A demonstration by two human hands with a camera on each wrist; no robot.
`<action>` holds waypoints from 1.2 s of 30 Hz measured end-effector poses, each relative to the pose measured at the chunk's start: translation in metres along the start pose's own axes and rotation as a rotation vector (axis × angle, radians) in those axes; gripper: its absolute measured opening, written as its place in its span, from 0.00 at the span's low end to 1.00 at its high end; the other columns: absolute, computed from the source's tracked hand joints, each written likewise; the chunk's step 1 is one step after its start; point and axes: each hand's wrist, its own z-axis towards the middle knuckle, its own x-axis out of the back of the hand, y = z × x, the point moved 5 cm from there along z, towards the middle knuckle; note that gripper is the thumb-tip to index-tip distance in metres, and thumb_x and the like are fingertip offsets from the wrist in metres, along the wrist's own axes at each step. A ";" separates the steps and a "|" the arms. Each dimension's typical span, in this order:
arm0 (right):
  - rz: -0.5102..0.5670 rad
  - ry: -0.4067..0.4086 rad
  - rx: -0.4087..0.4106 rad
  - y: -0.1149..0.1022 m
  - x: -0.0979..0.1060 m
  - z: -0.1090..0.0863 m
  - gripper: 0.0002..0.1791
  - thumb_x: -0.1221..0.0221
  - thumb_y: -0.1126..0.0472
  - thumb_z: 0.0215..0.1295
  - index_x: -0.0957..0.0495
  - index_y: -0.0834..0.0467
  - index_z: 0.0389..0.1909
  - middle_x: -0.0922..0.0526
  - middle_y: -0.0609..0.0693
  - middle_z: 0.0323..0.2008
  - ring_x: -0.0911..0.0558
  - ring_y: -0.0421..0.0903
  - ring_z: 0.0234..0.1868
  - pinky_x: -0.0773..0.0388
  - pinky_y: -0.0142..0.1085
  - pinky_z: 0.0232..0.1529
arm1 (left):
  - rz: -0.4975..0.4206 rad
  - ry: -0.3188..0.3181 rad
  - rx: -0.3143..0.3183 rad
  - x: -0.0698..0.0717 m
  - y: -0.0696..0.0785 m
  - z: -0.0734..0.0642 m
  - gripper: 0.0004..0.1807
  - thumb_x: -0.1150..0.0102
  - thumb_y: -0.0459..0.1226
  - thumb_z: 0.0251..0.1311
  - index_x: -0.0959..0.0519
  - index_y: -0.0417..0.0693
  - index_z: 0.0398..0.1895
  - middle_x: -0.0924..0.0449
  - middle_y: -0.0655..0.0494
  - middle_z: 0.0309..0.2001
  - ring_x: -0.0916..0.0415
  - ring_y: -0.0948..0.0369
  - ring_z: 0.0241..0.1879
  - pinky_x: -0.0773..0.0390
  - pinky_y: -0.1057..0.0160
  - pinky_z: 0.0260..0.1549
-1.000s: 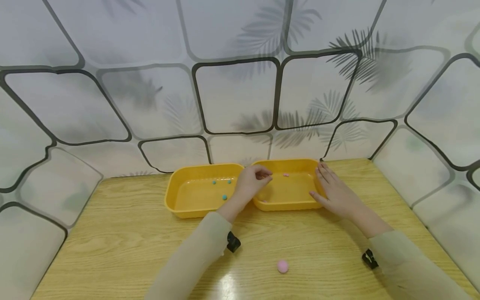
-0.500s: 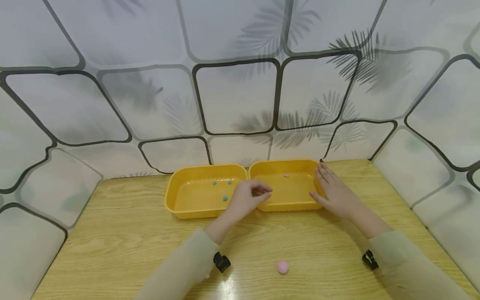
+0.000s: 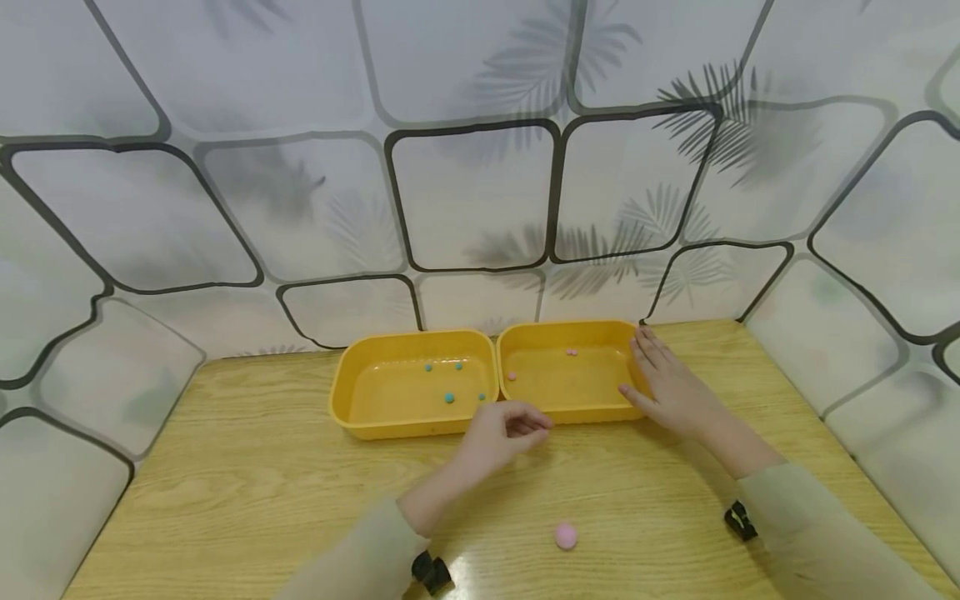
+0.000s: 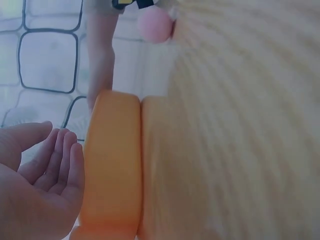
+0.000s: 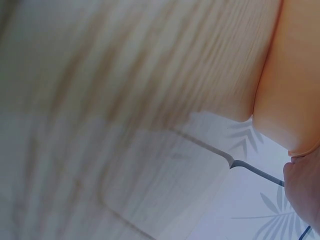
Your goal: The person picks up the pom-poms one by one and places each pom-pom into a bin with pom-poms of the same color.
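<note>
My left hand (image 3: 501, 439) is just in front of the two yellow trays, over the table. Its fingers curve loosely with the thumb apart, and the left wrist view shows nothing between them. With fairly straight fingers, my right hand (image 3: 671, 383) rests against the right end of the right yellow tray (image 3: 588, 413). Inside that tray lie a few small pink pieces (image 3: 572, 352). The left yellow tray (image 3: 405, 430) stands beside it with several small teal balls, one of them a larger teal ball (image 3: 449, 397).
A larger pink ball (image 3: 566, 536) lies on the wood-grain table (image 3: 247, 483), between the forearms and nearer the person. Behind the trays rises a patterned wall covering (image 3: 480, 200), which also closes in the sides. Each wrist wears a black camera mount (image 3: 432, 573).
My left hand has drawn back from over the right tray toward the person, uncovering a pink piece and a small teal ball. The right hand stays put.
</note>
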 end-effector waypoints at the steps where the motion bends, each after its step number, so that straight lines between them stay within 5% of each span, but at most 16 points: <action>1: 0.000 0.000 -0.001 0.000 0.000 0.000 0.48 0.50 0.42 0.83 0.53 0.77 0.81 0.58 0.74 0.84 0.56 0.70 0.85 0.57 0.58 0.87 | -0.008 -0.010 0.011 -0.002 -0.001 -0.003 0.07 0.32 0.29 0.68 0.11 0.34 0.46 0.09 0.40 0.45 0.15 0.63 0.39 0.17 0.76 0.39; 15: 0.023 -0.005 -0.006 0.000 -0.001 -0.001 0.49 0.51 0.40 0.83 0.55 0.77 0.81 0.59 0.73 0.84 0.57 0.69 0.86 0.63 0.53 0.88 | -0.031 -0.076 0.071 -0.023 -0.012 -0.023 0.05 0.29 0.30 0.66 0.10 0.38 0.43 0.09 0.43 0.42 0.18 0.69 0.36 0.19 0.76 0.36; 27: 0.012 0.006 -0.006 0.002 -0.003 0.000 0.49 0.51 0.40 0.83 0.54 0.77 0.81 0.58 0.74 0.84 0.57 0.69 0.86 0.59 0.57 0.87 | -0.100 -0.198 0.093 -0.038 -0.024 -0.035 0.08 0.27 0.28 0.62 0.12 0.34 0.44 0.10 0.41 0.41 0.20 0.74 0.34 0.18 0.78 0.37; 36: 0.019 -0.006 -0.013 0.002 -0.003 0.000 0.49 0.52 0.41 0.84 0.55 0.77 0.81 0.59 0.74 0.84 0.59 0.69 0.86 0.63 0.55 0.88 | 0.039 -0.258 0.068 -0.045 -0.024 -0.043 0.17 0.18 0.36 0.55 0.11 0.40 0.47 0.10 0.50 0.44 0.20 0.76 0.39 0.17 0.75 0.48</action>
